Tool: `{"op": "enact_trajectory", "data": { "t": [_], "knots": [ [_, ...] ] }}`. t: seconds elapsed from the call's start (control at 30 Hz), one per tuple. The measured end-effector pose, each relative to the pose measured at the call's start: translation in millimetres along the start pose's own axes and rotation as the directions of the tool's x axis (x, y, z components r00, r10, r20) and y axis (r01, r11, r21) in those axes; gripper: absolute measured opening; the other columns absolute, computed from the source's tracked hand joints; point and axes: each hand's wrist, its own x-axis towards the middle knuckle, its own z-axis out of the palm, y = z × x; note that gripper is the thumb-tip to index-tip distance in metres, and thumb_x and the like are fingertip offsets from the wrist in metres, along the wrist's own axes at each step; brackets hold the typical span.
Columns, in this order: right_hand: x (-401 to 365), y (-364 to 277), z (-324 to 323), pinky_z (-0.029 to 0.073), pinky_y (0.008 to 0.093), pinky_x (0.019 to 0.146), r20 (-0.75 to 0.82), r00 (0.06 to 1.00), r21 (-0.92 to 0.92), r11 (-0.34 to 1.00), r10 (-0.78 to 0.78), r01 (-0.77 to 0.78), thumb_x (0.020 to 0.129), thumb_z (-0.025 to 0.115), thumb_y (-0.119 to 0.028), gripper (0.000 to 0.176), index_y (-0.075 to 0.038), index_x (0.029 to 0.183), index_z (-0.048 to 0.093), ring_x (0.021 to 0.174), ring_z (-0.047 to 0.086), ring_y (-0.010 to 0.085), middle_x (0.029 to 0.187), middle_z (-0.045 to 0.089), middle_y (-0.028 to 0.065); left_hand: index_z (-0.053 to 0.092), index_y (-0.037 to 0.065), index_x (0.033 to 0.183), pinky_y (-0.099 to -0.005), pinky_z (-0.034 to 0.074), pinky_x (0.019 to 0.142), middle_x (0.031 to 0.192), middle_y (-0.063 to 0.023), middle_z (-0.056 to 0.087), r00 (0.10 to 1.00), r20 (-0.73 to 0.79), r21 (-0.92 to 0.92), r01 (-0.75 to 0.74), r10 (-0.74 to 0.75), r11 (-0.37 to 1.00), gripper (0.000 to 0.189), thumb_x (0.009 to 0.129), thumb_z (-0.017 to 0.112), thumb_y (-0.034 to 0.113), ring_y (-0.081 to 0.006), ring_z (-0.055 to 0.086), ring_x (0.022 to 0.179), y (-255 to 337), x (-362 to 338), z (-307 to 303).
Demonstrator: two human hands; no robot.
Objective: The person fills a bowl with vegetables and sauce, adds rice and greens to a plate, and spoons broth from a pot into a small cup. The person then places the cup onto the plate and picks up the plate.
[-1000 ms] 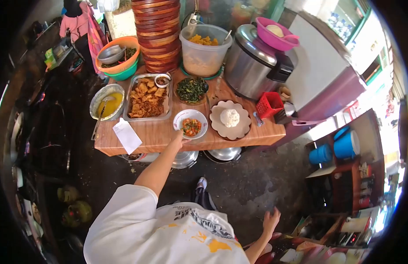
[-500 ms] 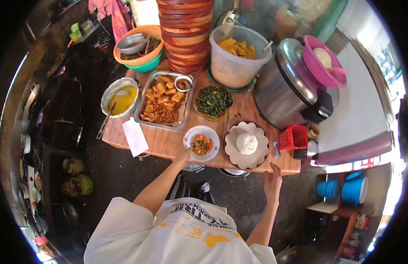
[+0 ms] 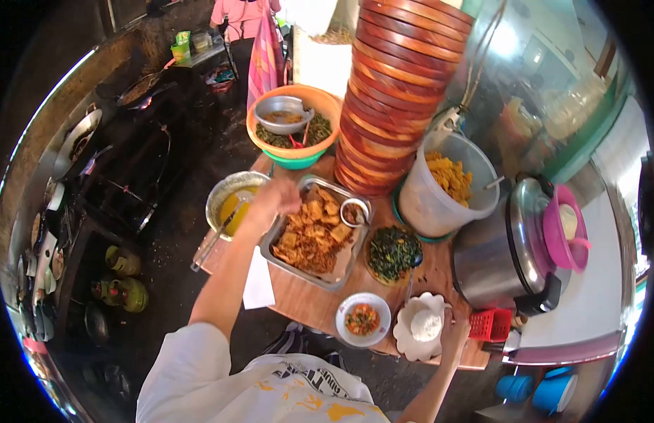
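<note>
My left hand (image 3: 281, 197) is over the left upper edge of a metal tray (image 3: 334, 285) of fried food (image 3: 313, 240), beside a bowl of yellow sauce (image 3: 235, 201) with a ladle in it. Its fingers are curled; what is in them, if anything, is hidden. My right hand (image 3: 454, 333) grips the right rim of a scalloped plate (image 3: 411, 347) that bears a mound of white rice (image 3: 426, 325). Left of that plate stands a white bowl (image 3: 348, 335) of chopped red and green food, which neither hand touches.
A dish of dark greens (image 3: 395, 254), a tall stack of wooden plates (image 3: 397, 92), a plastic tub (image 3: 447, 201), a steel rice cooker (image 3: 492, 247) and a red basket (image 3: 490, 325) stand on the table. A white paper (image 3: 258, 285) hangs over its front edge. A stove (image 3: 130, 183) lies left.
My left hand has let go of the white bowl and moved up and left to the tray. My right hand has come from beside the table onto the scalloped plate's rim. The view has shifted.
</note>
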Motion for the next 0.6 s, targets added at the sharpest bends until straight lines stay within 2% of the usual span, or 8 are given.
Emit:
{"op": "enact_trajectory", "data": {
  "t": [0.03,0.07,0.13,0.23,0.33,0.47,0.5,0.6],
  "knots": [
    [16,-16,9,0.05,0.0369,0.063,-0.014,0.992,0.03,0.992,-0.124,0.124,0.09,0.057,-0.02,0.024,0.002,0.096,0.066,0.074,0.064,0.0302,0.085,0.065,0.0175,0.051,-0.001,0.104,-0.0385,0.057,0.071,0.092,-0.0148,0.06,0.999,-0.042,-0.084,-0.027,0.023,0.996,0.026,0.09,0.054,0.021,-0.0262,0.063,0.082,18,35,-9],
    [28,-35,17,0.05,0.0357,0.063,0.014,0.991,0.078,0.988,-0.134,0.133,0.089,0.057,-0.018,0.022,0.002,0.096,0.066,0.074,0.064,0.0293,0.086,0.064,0.0172,0.049,-0.002,0.11,-0.0393,0.057,0.075,0.1,-0.0172,0.059,0.996,-0.083,-0.166,-0.055,0.042,0.985,0.032,0.091,0.053,0.023,-0.028,0.062,0.087,29,74,-19],
    [54,-82,35,0.05,0.0333,0.062,0.072,0.985,0.169,0.975,-0.159,0.146,0.089,0.058,-0.014,0.018,0.001,0.096,0.066,0.075,0.064,0.0274,0.088,0.063,0.0166,0.041,-0.004,0.123,-0.0415,0.057,0.076,0.113,-0.0211,0.054,0.98,-0.127,-0.426,0.084,-0.152,0.901,0.045,0.092,0.054,0.026,-0.0325,0.061,0.093,32,168,-51],
    [89,-167,57,0.049,0.0366,0.069,0.113,0.943,0.294,0.917,-0.312,0.269,0.085,0.06,-0.007,0.013,0.0,0.094,0.065,0.079,0.063,0.0309,0.089,0.064,0.016,0.036,-0.002,0.131,-0.0446,0.057,0.077,0.119,-0.0217,0.051,0.918,-0.328,-0.311,0.116,-0.221,0.943,0.053,0.092,0.054,0.028,-0.0353,0.06,0.096,42,240,-56],
    [117,-219,99,0.049,0.0353,0.069,0.076,0.872,0.389,0.819,-0.484,0.421,0.084,0.06,-0.004,0.012,-0.002,0.094,0.065,0.078,0.062,0.0304,0.089,0.062,0.0149,0.037,-0.001,0.131,-0.0481,0.058,0.075,0.122,-0.0204,0.05,0.967,-0.228,-0.277,0.047,-0.113,0.96,0.052,0.091,0.057,0.025,-0.035,0.06,0.098,26,286,-73],
    [155,-286,147,0.048,0.0369,0.068,0.083,0.76,0.459,0.702,-0.644,0.545,0.083,0.06,-0.004,0.012,-0.002,0.094,0.064,0.078,0.06,0.0312,0.089,0.061,0.0142,0.04,0.003,0.129,-0.047,0.06,0.071,0.126,-0.0179,0.05,0.938,-0.329,-0.356,-0.014,-0.111,0.934,0.042,0.088,0.05,0.003,-0.0336,0.06,0.102,23,307,-81],
    [164,-304,159,0.048,0.0376,0.068,0.095,0.755,0.487,0.691,-0.649,0.534,0.083,0.06,-0.004,0.011,-0.002,0.094,0.064,0.078,0.06,0.0317,0.089,0.061,0.014,0.039,0.003,0.13,-0.0465,0.061,0.069,0.125,-0.0175,0.05,0.932,-0.347,-0.298,-0.007,-0.102,0.955,0.045,0.086,0.042,-0.006,-0.0328,0.06,0.101,41,290,-73],
    [194,-357,195,0.048,0.0394,0.067,0.109,0.715,0.563,0.636,-0.691,0.528,0.084,0.058,-0.005,0.012,-0.003,0.094,0.064,0.077,0.06,0.0331,0.089,0.061,0.0153,0.042,-0.004,0.123,-0.0423,0.061,0.076,0.12,-0.0191,0.051,0.921,-0.372,-0.179,-0.196,0.118,0.964,0.037,0.087,0.042,-0.006,-0.034,0.059,0.103,84,236,-68]
  ]
}}
